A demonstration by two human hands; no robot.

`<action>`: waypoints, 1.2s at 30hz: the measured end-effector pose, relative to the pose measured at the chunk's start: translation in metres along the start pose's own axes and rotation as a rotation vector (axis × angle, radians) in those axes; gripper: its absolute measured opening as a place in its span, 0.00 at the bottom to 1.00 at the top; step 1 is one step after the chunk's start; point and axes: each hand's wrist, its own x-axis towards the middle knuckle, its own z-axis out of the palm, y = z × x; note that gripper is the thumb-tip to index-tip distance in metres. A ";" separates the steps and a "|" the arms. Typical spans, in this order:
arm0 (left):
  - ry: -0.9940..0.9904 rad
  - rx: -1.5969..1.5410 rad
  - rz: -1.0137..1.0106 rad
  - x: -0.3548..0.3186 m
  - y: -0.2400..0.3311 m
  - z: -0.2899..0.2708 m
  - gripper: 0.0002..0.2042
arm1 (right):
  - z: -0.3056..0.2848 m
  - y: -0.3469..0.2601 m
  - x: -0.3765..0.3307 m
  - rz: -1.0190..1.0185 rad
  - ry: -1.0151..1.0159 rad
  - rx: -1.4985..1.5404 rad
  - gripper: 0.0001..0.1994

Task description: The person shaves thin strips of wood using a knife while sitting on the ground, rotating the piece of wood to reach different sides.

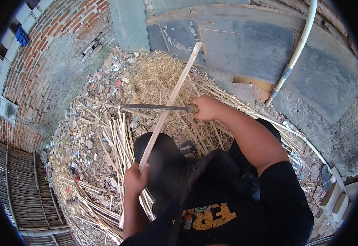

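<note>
My left hand [135, 179] is closed round the lower end of a long, flat, pale wooden strip [179, 84], which looks like split bamboo. The strip slants up and away to the right, past my knee. In my right hand [207, 108] is the wooden handle of a machete [156, 107], gripped firmly. Its long dark blade points left and crosses the strip near the middle; whether the edge touches the wood I cannot tell. Beneath lies a heap of fine straw-coloured shavings [154, 78]. Beside my left leg rests a bundle of similar strips [119, 137].
Rubble and stones [89, 143] cover the ground to the left, with more strips [93, 211] near the lower left. A brick wall [35, 78] and a slatted bamboo panel [21, 184] stand at left. Grey boards [248, 51] lean at the back, beside a pale pipe [300, 45].
</note>
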 end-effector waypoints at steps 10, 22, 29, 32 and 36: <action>0.011 -0.012 0.007 0.000 0.000 0.000 0.23 | 0.002 0.001 0.002 0.012 -0.018 0.013 0.09; -0.020 0.026 -0.036 0.000 0.006 -0.002 0.26 | -0.003 -0.005 -0.001 0.015 -0.029 0.031 0.08; -0.007 0.024 -0.019 0.000 0.002 0.000 0.25 | 0.000 -0.002 0.001 0.021 -0.044 0.044 0.09; -0.011 0.026 -0.019 0.000 0.003 0.000 0.25 | 0.002 0.000 0.002 0.017 -0.043 0.037 0.09; -0.017 -0.010 -0.039 0.000 0.003 0.000 0.25 | 0.000 -0.003 0.000 0.022 -0.040 0.047 0.09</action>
